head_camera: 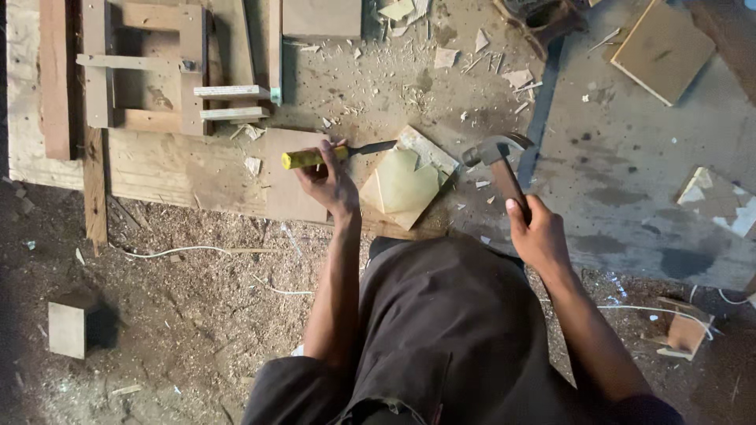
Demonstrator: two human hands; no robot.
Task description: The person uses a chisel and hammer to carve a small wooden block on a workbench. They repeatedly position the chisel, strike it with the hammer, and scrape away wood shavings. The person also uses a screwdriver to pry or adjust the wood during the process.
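Note:
My left hand grips a chisel with a yellow handle; its dark blade lies flat and points right, its tip touching the edge of a pale wooden piece on the floor. My right hand holds the wooden handle of a claw hammer, whose metal head hangs just right of the wooden piece. I am crouched, with my dark trousers filling the lower middle.
Boards and a wooden frame lie at the upper left. Shavings, chips and sawdust cover the floor. A square board is at the upper right, a small block at the lower left, a thin white cord crosses the ground.

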